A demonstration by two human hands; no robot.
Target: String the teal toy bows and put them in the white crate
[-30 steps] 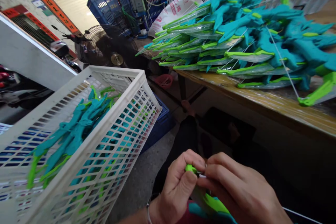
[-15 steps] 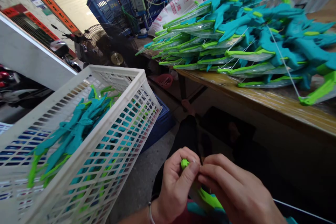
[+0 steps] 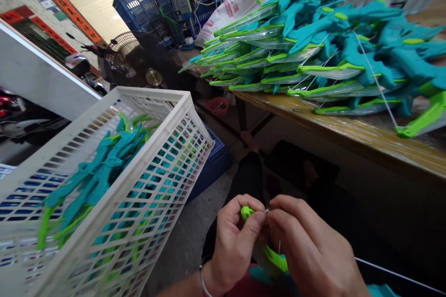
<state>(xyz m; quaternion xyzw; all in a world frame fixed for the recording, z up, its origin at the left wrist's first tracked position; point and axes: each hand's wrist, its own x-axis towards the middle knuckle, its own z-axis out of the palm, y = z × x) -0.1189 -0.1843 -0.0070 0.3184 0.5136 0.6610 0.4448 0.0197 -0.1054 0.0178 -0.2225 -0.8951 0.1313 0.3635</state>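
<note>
Both hands low in the lap, close together. The left hand (image 3: 235,241) pinches the green tip of a toy bow (image 3: 246,212) between thumb and forefinger, fingers curled tight round it. The right hand (image 3: 310,250) meets it fingertip to fingertip, pinching a thin white string (image 3: 393,274) right at that tip; the string trails away to the right of the grip. The bow's green and teal body runs down beneath both palms. Left of the hands stands a white plastic basket (image 3: 167,148) of teal pieces; above and beyond them, a wooden table (image 3: 348,132) heaped with finished bows (image 3: 313,46).
</note>
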